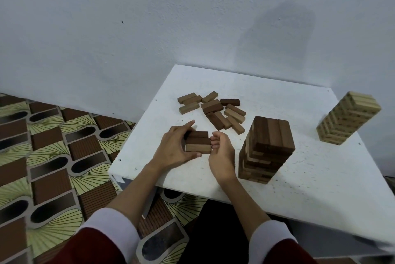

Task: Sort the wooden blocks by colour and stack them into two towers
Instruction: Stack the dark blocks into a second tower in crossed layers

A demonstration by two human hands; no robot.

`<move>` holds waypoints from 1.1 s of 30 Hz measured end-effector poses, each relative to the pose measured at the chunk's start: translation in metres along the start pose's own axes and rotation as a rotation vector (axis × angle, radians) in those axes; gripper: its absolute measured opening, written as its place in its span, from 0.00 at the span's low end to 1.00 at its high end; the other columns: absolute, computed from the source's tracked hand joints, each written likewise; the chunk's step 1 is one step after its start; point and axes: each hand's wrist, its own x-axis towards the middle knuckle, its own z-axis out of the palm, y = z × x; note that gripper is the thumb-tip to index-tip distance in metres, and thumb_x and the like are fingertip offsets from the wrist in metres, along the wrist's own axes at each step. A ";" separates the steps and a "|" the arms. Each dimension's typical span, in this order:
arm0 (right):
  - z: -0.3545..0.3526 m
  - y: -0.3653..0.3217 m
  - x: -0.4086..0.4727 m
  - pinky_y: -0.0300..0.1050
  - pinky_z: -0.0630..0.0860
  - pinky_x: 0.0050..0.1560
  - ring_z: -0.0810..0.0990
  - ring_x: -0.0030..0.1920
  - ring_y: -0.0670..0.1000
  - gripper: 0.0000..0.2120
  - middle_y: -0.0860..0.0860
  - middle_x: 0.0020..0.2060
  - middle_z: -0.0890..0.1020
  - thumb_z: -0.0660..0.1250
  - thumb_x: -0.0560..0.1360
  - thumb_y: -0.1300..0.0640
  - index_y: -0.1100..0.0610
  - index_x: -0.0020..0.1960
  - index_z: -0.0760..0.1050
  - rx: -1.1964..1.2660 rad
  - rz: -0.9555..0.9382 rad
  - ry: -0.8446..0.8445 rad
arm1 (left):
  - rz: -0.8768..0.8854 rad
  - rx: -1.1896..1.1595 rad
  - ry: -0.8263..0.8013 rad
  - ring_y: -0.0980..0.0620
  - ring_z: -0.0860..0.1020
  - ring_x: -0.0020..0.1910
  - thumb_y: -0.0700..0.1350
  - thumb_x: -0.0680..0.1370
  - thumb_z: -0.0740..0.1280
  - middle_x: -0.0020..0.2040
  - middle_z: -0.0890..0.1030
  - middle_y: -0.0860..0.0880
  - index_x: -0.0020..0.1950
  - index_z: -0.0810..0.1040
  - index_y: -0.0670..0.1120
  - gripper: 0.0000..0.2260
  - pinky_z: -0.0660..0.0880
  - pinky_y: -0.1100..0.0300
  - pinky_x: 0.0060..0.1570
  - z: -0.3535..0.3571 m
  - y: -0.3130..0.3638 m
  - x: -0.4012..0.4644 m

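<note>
Both hands, left hand (175,146) and right hand (220,148), squeezed a row of three brown blocks (198,142) on the worktop (310,178); squaring them flush would probably ease lifting onto the brown tower (267,148).

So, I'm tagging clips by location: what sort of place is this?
Probably a room in a home: a low white table against a plain painted wall, over a patterned floor covering, with wooden blocks as for a game.

Dark red sleeves (94,246) end in wide white cuffs (111,225).
</note>
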 end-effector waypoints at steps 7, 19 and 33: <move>0.002 0.003 0.001 0.36 0.72 0.52 0.74 0.51 0.48 0.23 0.53 0.52 0.74 0.52 0.72 0.76 0.61 0.63 0.70 0.021 -0.015 0.008 | -0.025 -0.043 -0.004 0.63 0.64 0.60 0.63 0.60 0.72 0.61 0.75 0.59 0.74 0.62 0.56 0.45 0.61 0.62 0.60 0.000 0.000 -0.001; 0.002 0.001 0.001 0.33 0.70 0.51 0.73 0.50 0.47 0.24 0.52 0.52 0.74 0.51 0.72 0.76 0.61 0.63 0.70 0.053 -0.011 -0.007 | -0.028 -0.024 0.004 0.64 0.63 0.59 0.56 0.63 0.72 0.61 0.75 0.61 0.74 0.62 0.55 0.40 0.57 0.66 0.57 -0.001 0.002 -0.002; -0.001 0.000 -0.001 0.30 0.70 0.50 0.75 0.51 0.49 0.23 0.54 0.53 0.75 0.52 0.72 0.77 0.62 0.62 0.70 0.053 -0.025 -0.003 | -0.036 -0.040 -0.007 0.63 0.64 0.59 0.55 0.63 0.71 0.62 0.76 0.61 0.73 0.63 0.54 0.39 0.60 0.60 0.61 -0.002 0.004 -0.003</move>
